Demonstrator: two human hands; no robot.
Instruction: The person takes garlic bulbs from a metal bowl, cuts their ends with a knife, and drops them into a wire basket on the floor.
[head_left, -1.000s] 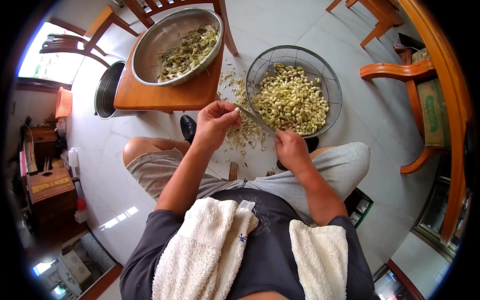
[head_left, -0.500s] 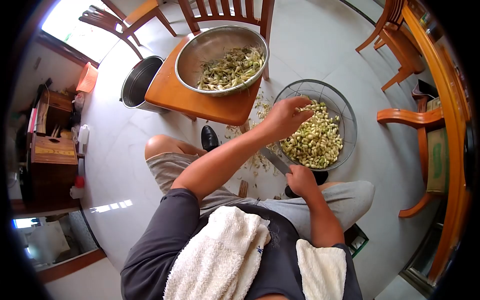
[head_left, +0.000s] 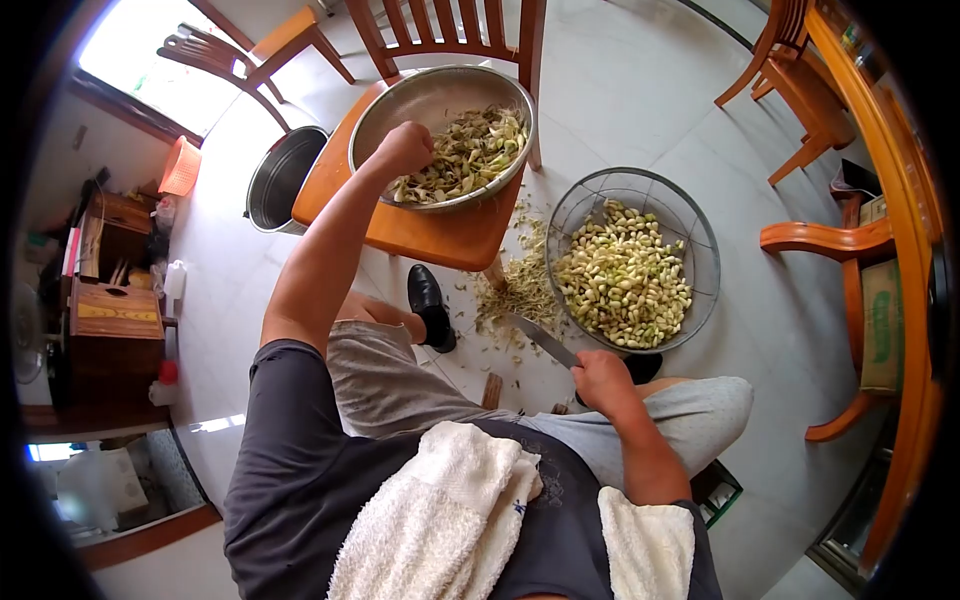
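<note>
My left hand (head_left: 407,148) is over the left side of a metal colander (head_left: 365,130), its fingers curled closed. Whatever it may hold is hidden. Inside the colander lie untrimmed small bulbs (head_left: 475,150), pale green-white with stringy ends. My right hand (head_left: 603,380) is wrapped around the handle of a knife (head_left: 545,341), its blade pointing up and left over the floor. Beyond the knife, a round wire basket (head_left: 712,270) on the floor holds many trimmed, pale bulbs (head_left: 625,275).
The colander rests on a wooden chair (head_left: 420,238). Trimmings (head_left: 520,285) are scattered on the floor between chair and basket. A metal bucket (head_left: 285,180) stands left of the chair. A wood block (head_left: 491,391) lies between my legs. Wooden furniture (head_left: 900,250) lines the right.
My left hand has moved from above the wire basket leftward to the colander. My right hand keeps hold of the knife, slightly lower, with more of the blade showing.
</note>
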